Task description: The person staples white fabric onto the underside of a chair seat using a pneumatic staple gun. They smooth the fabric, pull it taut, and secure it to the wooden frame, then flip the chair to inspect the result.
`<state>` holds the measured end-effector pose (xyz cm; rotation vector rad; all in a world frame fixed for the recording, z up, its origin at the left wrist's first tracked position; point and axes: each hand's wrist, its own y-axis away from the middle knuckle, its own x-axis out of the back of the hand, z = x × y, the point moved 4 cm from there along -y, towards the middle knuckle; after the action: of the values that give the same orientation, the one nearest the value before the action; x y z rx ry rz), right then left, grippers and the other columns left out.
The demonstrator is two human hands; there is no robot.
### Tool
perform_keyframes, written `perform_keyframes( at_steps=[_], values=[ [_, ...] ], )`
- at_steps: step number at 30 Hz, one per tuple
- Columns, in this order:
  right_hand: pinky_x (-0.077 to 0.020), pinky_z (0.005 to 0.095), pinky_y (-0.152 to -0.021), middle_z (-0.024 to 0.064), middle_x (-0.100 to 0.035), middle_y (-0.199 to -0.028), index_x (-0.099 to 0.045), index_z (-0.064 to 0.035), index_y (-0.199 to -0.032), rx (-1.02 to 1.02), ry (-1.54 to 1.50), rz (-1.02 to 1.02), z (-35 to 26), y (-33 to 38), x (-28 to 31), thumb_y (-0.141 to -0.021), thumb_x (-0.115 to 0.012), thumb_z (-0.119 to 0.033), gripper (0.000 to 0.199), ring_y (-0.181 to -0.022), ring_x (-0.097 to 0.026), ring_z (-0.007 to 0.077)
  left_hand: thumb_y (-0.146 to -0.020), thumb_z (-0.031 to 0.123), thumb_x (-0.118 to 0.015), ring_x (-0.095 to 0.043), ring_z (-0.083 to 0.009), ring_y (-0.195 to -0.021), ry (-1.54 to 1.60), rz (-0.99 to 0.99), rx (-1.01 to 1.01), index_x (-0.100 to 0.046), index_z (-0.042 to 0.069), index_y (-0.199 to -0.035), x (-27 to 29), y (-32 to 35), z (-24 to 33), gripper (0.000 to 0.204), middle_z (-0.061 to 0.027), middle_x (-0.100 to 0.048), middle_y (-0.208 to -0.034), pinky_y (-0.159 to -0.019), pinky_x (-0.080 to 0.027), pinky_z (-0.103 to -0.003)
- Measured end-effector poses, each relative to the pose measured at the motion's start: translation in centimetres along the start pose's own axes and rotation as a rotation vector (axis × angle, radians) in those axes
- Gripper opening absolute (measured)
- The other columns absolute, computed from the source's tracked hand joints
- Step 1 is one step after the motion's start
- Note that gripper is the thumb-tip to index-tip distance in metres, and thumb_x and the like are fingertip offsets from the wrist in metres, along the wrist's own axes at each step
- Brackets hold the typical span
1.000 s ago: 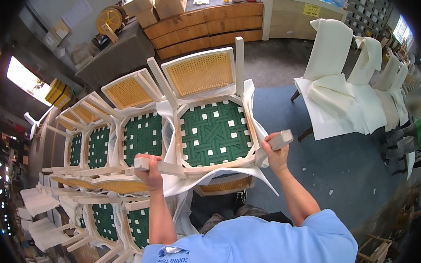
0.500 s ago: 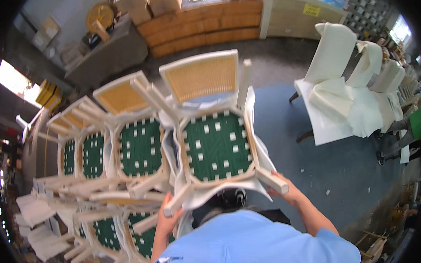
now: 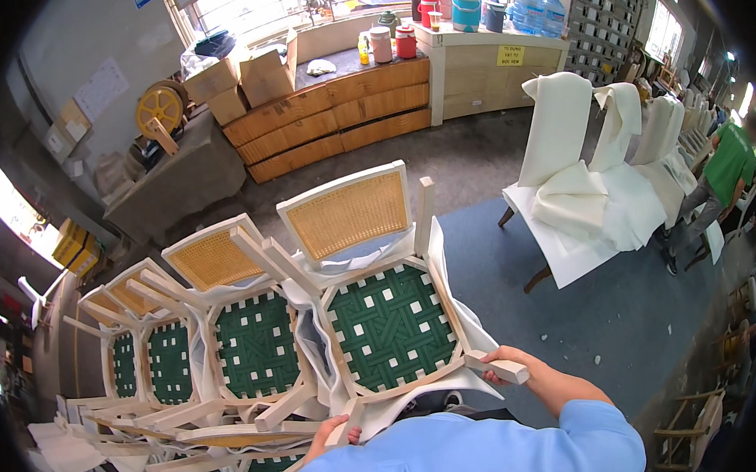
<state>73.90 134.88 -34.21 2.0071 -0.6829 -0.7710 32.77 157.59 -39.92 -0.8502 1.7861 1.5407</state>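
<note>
An upturned wooden chair [image 3: 453, 351] is right in front of me, its legs sticking up. Green webbing [image 3: 394, 323] with white squares spans its seat frame, and a woven cane backrest [image 3: 349, 215] hangs at the far side. My right hand [image 3: 502, 365] is closed round the near right leg. Lower down, my left hand [image 3: 331, 436] grips the near left leg, its fingers partly hidden behind the wood. White sheeting [image 3: 438, 387] pokes out under the frame.
More upturned chairs [image 3: 255, 341] stand in a row to the left, close against mine. White-covered chairs [image 3: 557, 134] stand at the right, with a person in green [image 3: 728, 167] beyond. A wooden cabinet [image 3: 333, 116] and a grey-draped block [image 3: 183, 172] line the back.
My view has tipped up, so the back wall, window and coolers show more. Both hands keep hold of the same chair legs. The person at the right is more fully in sight.
</note>
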Motion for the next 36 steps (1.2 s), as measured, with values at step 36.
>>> perform_keyframes(
  at_steps=[36],
  values=[
    [-0.0546, 0.0327, -0.062, 0.0067, -0.072, -0.1, -0.067, -0.0082, -0.129, 0.479, 0.481, 0.448, -14.0, 13.3, 39.3, -0.1, -0.065, -0.034, 0.039, -0.069, -0.065, 0.016, -0.102, 0.043, -0.056, -0.069, -0.0326, -0.102, -1.464, 0.485, -0.605, -0.051, 0.007, -0.144, -20.3, -30.7, -22.8, 0.055, -0.0152, -0.069, -0.119, -0.088, -0.057, -0.047]
  ],
)
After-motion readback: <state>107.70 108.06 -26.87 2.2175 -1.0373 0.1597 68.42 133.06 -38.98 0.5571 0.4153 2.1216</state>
